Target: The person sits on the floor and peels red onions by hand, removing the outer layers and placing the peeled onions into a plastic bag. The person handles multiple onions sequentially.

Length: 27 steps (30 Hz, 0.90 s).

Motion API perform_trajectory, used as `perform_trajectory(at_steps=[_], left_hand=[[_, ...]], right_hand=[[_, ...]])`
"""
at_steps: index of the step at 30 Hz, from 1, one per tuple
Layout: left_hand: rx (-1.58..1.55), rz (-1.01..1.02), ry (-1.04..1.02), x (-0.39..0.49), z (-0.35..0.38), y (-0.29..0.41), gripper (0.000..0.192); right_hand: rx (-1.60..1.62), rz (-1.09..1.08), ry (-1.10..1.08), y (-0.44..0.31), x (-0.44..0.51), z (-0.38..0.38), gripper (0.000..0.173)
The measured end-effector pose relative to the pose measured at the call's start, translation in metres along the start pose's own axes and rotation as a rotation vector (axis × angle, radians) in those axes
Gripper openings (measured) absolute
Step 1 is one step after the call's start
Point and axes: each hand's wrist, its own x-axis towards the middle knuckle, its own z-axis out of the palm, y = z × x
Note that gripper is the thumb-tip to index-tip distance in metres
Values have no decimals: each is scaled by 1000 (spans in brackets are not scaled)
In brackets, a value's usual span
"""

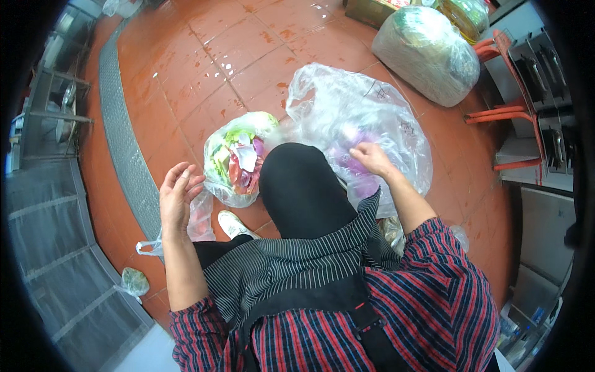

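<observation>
My left hand (180, 188) is raised with its fingers apart and holds nothing. Just right of it, a clear plastic bag (214, 183) stands on the floor, filled with leafy green vegetable scraps (227, 149), purple and red pieces and a torn white piece (247, 156). My right hand (370, 157), its fingers curled, is at a large clear plastic bag (399, 125) with blurred purple contents (353, 160). Whether those fingers pinch the plastic cannot be made out. Between the two bags is my black-clad knee (300, 186).
A stuffed, plastic-wrapped bundle (427, 56) lies at the upper right, near an orange-framed rack (532, 109). A metal grate strip (121, 116) runs along the tiled floor (241, 69) at left. A small bag of greens (135, 281) sits by the steel unit (56, 242).
</observation>
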Motion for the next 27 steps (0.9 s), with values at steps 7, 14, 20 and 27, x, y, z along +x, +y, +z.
perform_trajectory(at_steps=[7, 14, 20, 27], left_hand=[[-64, -91, 122, -13, -57, -34, 31], [-29, -138, 127, -6, -62, -61, 29], [74, -199, 167, -2, -57, -61, 27], [108, -251, 127, 4, -56, -73, 26]], right_hand=[[-414, -54, -122, 14, 38, 31, 42], [-456, -9, 17, 30, 44, 27, 54], [-356, 379, 34, 69, 53, -24, 63], [-379, 316, 4, 70, 49, 8, 69]])
